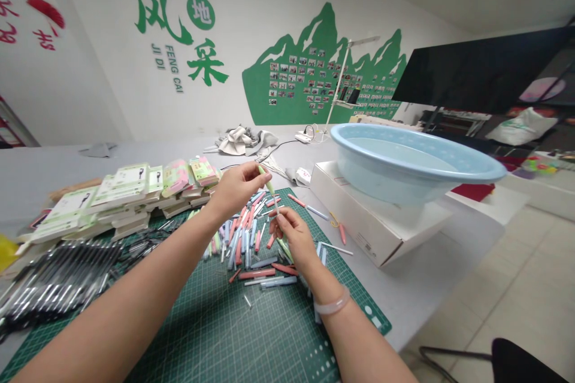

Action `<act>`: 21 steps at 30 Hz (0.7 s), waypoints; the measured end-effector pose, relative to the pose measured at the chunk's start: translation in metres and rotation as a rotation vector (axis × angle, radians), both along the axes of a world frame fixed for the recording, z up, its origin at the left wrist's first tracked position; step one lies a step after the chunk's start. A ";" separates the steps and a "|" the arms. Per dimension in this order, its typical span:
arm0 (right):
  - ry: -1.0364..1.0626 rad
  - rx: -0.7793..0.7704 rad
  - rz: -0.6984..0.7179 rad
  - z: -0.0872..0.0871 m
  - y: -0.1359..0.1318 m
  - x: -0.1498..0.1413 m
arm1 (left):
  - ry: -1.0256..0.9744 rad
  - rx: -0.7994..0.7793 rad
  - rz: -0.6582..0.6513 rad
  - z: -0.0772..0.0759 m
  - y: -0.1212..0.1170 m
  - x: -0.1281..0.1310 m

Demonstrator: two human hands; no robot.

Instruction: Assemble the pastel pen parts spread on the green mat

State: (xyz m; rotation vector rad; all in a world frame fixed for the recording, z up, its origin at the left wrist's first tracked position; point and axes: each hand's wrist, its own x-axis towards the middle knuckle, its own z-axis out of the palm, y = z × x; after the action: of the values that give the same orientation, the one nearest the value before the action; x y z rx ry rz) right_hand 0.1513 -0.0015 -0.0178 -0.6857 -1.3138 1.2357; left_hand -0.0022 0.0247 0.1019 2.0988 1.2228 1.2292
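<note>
Your two bare arms reach forward over a dark green gridded cutting mat point(215, 335) that covers the near part of a grey table point(431, 275). Your left hand point(236, 187) is raised a little above the mat, its fingers pinched together on the upper end of a slim pale green pen barrel point(268, 184). Your right hand point(291, 236), with a translucent pink bangle point(332, 304) on its wrist, sits lower and just beside it, fingers closed round the barrel's lower part – the two hands hold the one piece between them, apparently so one steadies while the other works on it; a few more thin pieces seem tucked in that palm, though they are too small to be sure. Directly under your hands lies a loose scatter of pastel pen parts point(251, 239) in pink, blue, green and lilac, spread flat on the mat within easy reach. To your left a fanned row of black pens point(58, 281) lies side by side, and behind it stacks of white and green printed card packs point(121, 197) lean in overlapping rows. To your right a pale blue plastic basin point(404, 161) rests on a flat white cardboard box point(363, 221) – raised off the table, near your right elbow. Further back lie crumpled grey cloths point(242, 139) and a white power strip point(304, 136) with its cable, below a white wall painted with green mountains and characters point(323, 72).
</note>
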 end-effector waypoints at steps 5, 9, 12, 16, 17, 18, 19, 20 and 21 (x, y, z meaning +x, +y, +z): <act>-0.008 0.008 0.000 0.002 0.000 0.000 | 0.075 0.041 -0.009 -0.002 -0.001 0.003; -0.021 0.008 -0.015 0.003 -0.001 -0.002 | 0.141 0.026 -0.025 -0.011 -0.006 0.007; 0.000 -0.004 -0.022 0.001 -0.002 -0.004 | 0.152 -0.007 -0.049 -0.022 -0.009 0.010; -0.029 -0.017 -0.037 -0.002 -0.003 -0.007 | 0.109 -0.033 -0.060 -0.036 -0.014 0.009; -0.035 -0.018 -0.041 -0.003 -0.003 -0.007 | 0.095 -0.039 -0.060 -0.037 -0.015 0.009; -0.034 -0.018 -0.040 -0.003 -0.003 -0.007 | 0.082 -0.044 -0.061 -0.038 -0.017 0.008; -0.028 -0.016 -0.036 -0.003 -0.003 -0.008 | 0.068 -0.049 -0.064 -0.039 -0.018 0.007; -0.018 -0.014 -0.031 -0.003 -0.003 -0.008 | 0.056 -0.054 -0.071 -0.040 -0.019 0.006; -0.008 -0.011 -0.027 -0.002 -0.003 -0.008 | 0.044 -0.057 -0.080 -0.040 -0.020 0.005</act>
State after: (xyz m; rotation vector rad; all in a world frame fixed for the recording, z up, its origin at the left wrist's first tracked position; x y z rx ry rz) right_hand 0.1434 -0.0049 -0.0201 -0.7151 -1.3012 1.2200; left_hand 0.0030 0.0050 0.0620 2.1220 1.1669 1.1057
